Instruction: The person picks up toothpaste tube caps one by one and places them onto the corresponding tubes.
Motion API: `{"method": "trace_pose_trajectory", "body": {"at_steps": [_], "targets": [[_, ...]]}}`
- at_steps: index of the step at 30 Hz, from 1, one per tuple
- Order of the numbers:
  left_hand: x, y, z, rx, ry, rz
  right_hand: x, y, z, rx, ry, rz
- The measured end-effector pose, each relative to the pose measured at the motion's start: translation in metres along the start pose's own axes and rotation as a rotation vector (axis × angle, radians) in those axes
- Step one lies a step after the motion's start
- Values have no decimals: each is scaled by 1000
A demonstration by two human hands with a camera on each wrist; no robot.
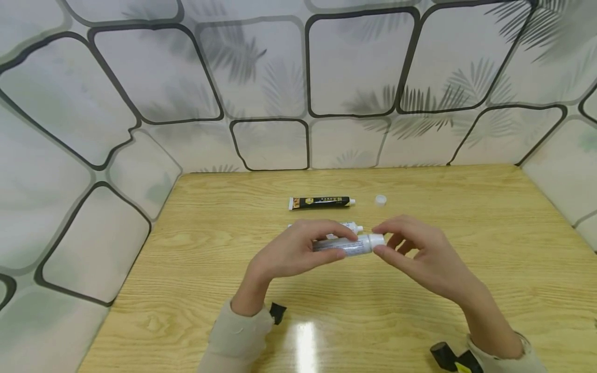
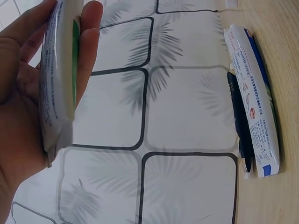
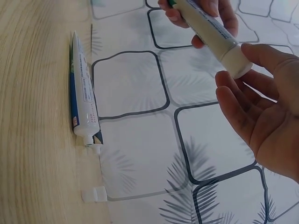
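My left hand (image 1: 291, 247) grips a white toothpaste tube (image 1: 354, 246), thumb on the near side and fingers on the far side. A green stripe shows on this tube (image 2: 60, 79) in the left wrist view. Its white cap (image 3: 237, 61) points right, toward my right hand (image 1: 426, 259). The thumb and fingers of that hand pinch around the cap. Partly hidden behind my left hand, a white and blue toothpaste tube (image 3: 85, 95) lies on the table with its nozzle bare. Behind it lies a black toothpaste tube (image 1: 322, 202), also with a bare nozzle.
A loose translucent white cap (image 1: 380, 200) sits on the wooden table (image 1: 196, 233), right of the black tube. The patterned wall covering (image 1: 270, 145) rises at the table's back edge and along both sides. Black straps or mounts show at both sleeves.
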State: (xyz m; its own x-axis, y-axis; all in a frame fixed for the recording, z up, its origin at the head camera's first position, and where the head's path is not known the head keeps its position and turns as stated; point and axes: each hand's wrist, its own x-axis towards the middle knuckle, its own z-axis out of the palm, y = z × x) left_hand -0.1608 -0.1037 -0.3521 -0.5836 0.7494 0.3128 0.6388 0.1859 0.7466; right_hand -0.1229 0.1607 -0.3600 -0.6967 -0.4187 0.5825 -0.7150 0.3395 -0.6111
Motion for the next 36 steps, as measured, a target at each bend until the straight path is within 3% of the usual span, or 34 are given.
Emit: {"method": "trace_pose_trajectory", "body": {"at_steps": [21, 33, 36], "targets": [[-1, 6, -3, 103, -81, -36, 1, -1, 6, -55, -15, 137], [-1, 3, -1, 52, -53, -82, 0, -1, 6, -39, -51, 256], [0, 2, -1, 48, -32, -79, 0, -2, 1, -41, -69, 243]]}}
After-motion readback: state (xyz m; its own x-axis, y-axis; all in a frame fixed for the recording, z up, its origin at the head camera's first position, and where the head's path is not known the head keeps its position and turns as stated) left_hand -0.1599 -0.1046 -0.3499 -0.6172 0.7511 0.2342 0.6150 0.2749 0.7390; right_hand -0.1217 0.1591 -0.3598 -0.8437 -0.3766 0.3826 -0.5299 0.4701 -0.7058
